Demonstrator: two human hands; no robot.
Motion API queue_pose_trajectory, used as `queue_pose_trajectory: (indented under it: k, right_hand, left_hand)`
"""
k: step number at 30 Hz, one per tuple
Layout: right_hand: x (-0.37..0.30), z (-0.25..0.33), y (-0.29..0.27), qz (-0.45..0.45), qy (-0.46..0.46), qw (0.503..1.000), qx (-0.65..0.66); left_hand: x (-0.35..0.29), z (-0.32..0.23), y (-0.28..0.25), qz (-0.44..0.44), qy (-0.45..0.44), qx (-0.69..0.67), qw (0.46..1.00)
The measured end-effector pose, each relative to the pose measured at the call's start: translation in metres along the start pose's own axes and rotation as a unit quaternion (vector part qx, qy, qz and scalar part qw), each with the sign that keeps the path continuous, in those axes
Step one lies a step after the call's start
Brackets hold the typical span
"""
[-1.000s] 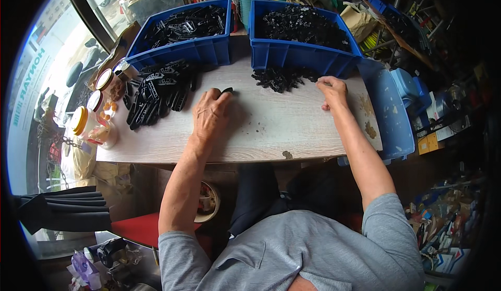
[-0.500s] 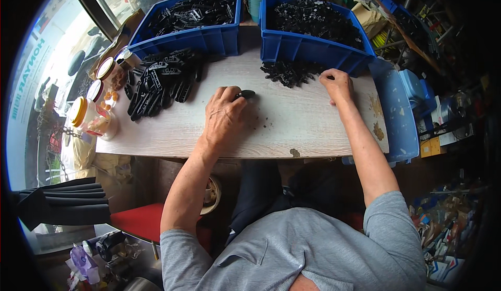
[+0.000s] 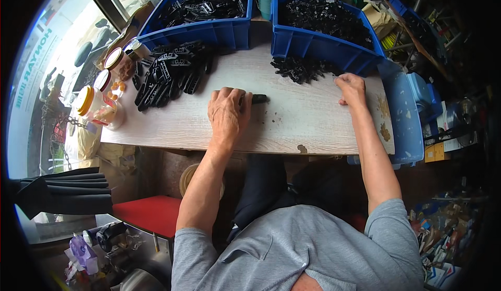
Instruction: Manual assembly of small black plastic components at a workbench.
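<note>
L hand is set low over the counter, palm down, fingers curled & bunched, clamped on one long black piece; the near end is hidden under the fingers, the far end is left poking out to the R, approx. mid-counter. R hand is held well apart from L, near the R side of the counter, fingers folded in, thumb & index tips brought close tog. just beside the pile of small black parts; whether a bit is pinched there can't be told. The pile of long black pieces is heaped L of the L hand, in front of the L blue bin, which is filled w/ similar pieces; the R blue bin is filled w/ small black bits & stands right behind the small pile. Re writing: large teal lettering is seen on a pale panel at the far L, tilted. Red & white print is borne by the yellow-lidded jar, too small to be read. Blue & red marks are shown on white cards, lower R, also illegible. No. of pieces per pile can't be counted.
</note>
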State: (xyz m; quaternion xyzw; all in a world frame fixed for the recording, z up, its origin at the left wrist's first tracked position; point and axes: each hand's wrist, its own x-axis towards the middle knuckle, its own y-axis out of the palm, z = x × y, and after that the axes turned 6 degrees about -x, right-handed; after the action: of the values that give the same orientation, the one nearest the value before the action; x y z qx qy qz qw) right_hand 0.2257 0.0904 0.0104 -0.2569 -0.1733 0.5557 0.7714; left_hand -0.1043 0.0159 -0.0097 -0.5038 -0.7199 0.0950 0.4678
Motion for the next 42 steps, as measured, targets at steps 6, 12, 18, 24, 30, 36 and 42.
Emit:
queue_pose_trajectory:
  k: [6, 12, 18, 24, 30, 36, 42]
  right_hand:
    - [-0.029, 0.008, -0.004, 0.058, 0.085, 0.986, 0.128]
    - [-0.089, 0.030, 0.026, 0.178, 0.066, 0.944, 0.270]
    - [-0.112, 0.033, 0.040, 0.182, 0.015, 0.931, 0.317]
    - [-0.114, 0.031, 0.042, 0.210, -0.002, 0.936, 0.282]
    - [-0.120, 0.038, 0.039, 0.188, -0.016, 0.927, 0.325]
    - [-0.113, 0.034, 0.035, 0.244, -0.037, 0.926, 0.285]
    - [-0.112, 0.028, 0.035, 0.256, -0.024, 0.909, 0.329]
  left_hand:
    - [-0.025, -0.025, 0.006, -0.052, -0.173, -0.346, 0.921]
    - [-0.051, -0.096, 0.042, 0.035, -0.278, -0.499, 0.820]
    - [-0.029, -0.097, 0.060, 0.111, -0.307, -0.567, 0.756]
    - [-0.024, -0.096, 0.052, 0.069, -0.374, -0.641, 0.667]
    - [-0.025, -0.091, 0.047, 0.077, -0.384, -0.669, 0.632]
    - [-0.029, -0.088, 0.045, 0.115, -0.347, -0.620, 0.694]
    - [-0.024, -0.060, 0.016, -0.048, -0.034, -0.116, 0.991]
